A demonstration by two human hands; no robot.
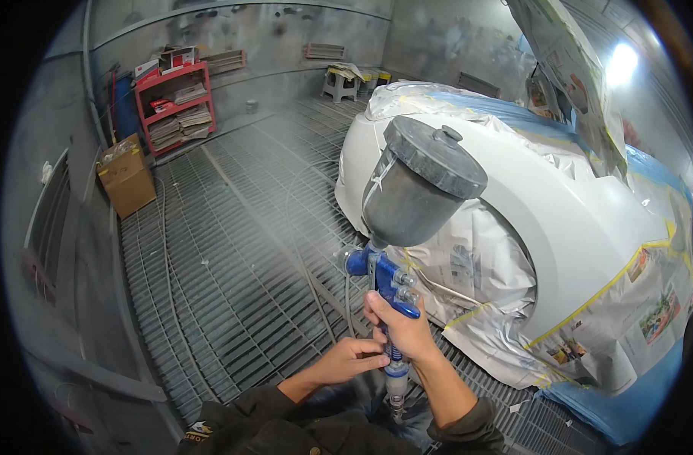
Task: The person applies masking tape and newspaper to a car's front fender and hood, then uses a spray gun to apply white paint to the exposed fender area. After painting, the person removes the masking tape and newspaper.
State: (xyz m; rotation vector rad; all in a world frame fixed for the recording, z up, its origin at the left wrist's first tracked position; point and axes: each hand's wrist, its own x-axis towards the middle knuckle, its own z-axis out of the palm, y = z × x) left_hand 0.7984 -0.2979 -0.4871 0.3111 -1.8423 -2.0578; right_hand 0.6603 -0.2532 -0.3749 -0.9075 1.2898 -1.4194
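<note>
A blue spray gun (384, 271) with a large grey lidded paint cup (411, 201) on top is held upright in front of me, its nozzle pointing left. My right hand (403, 326) wraps round its handle, a finger near the trigger. Lower down, my left hand (350, 359) pinches at the base of the grip, just above the clear hose fitting (396, 387). Pale mist hangs in the air left of the nozzle. Behind the cup stands a car's white fender (589, 220), surrounded by masking paper (634, 326) and yellow tape.
Slatted metal grating (233, 303) covers the floor, with an air hose (168, 280) across it. At the back left are a red shelf cart (176, 106) and a cardboard box (126, 178). A small stool (339, 85) stands near the far wall. Blue sheeting (627, 402) drapes low at right.
</note>
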